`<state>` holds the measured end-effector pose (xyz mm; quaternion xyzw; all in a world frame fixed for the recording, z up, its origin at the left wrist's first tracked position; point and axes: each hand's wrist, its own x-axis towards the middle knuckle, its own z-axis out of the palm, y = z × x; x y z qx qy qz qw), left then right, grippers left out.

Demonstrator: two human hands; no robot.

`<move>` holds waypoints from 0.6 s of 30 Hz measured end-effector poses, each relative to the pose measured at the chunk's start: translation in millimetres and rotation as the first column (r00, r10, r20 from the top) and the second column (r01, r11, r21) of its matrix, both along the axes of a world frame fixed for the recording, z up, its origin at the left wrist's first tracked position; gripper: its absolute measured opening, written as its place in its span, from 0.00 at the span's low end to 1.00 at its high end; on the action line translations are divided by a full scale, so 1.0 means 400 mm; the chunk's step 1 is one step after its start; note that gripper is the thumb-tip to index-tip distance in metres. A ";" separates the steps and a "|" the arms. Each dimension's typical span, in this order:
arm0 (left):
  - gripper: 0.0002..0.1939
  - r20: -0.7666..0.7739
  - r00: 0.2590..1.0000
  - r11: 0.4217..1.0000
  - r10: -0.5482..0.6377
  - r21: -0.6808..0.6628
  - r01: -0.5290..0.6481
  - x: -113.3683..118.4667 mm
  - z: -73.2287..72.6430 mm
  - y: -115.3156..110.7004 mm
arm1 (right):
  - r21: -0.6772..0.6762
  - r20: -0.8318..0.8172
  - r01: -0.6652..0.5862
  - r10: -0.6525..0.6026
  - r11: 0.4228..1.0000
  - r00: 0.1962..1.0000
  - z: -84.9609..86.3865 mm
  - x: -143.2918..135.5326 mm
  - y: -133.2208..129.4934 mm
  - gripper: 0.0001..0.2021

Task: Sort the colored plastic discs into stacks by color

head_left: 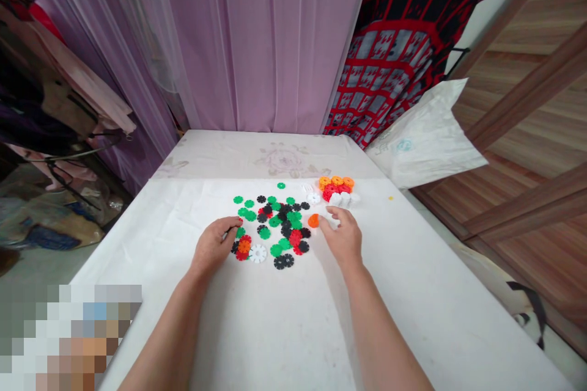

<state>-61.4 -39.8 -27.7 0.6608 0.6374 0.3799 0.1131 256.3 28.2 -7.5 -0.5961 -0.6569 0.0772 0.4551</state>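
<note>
Slotted plastic snowflake discs in green, black and red lie in a loose spread on the white-covered table (275, 317). At the left of the spread is my left hand (214, 243), its thumb and fingers drawn together; a dark and a red bit show at the tips, too small to make out. Close by lie an orange disc (244, 245) on a red one and a white disc (257, 253). My right hand (343, 237) is open at the right side, thumb and fingers apart. Another orange disc (313, 220) is right at its thumb tip; whether they touch I cannot tell.
Behind my right hand stand grouped orange discs (337, 181), red discs (334, 193) and white discs (342, 199). A white bag (422, 134) is at the table's right edge. A purple curtain (266, 43) hangs behind, and clothes (59, 73) hang at left.
</note>
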 end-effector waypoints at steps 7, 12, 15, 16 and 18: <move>0.15 -0.043 0.999 1.000 -0.009 0.002 0.009 -0.004 0.000 0.003 | -0.098 -0.041 -0.060 0.057 0.993 0.998 -0.032 0.020 0.007 0.16; 0.15 -0.048 0.999 1.000 -0.008 -0.006 0.008 -0.005 0.000 0.004 | -0.079 0.041 -0.032 0.036 0.996 0.999 -0.042 0.006 0.011 0.15; 0.15 -0.044 0.999 1.000 -0.003 -0.009 0.003 -0.004 -0.001 0.004 | -0.094 0.077 -0.014 0.021 0.995 0.997 -0.047 0.007 0.014 0.14; 0.15 -0.043 0.999 1.000 -0.002 -0.008 0.002 -0.003 -0.001 0.004 | -0.098 0.084 -0.008 0.016 0.995 0.996 -0.048 0.008 0.014 0.14; 0.15 -0.040 0.999 1.000 0.000 -0.006 0.000 -0.003 -0.003 0.004 | -0.100 0.093 0.000 0.010 0.995 0.996 -0.048 0.007 0.013 0.13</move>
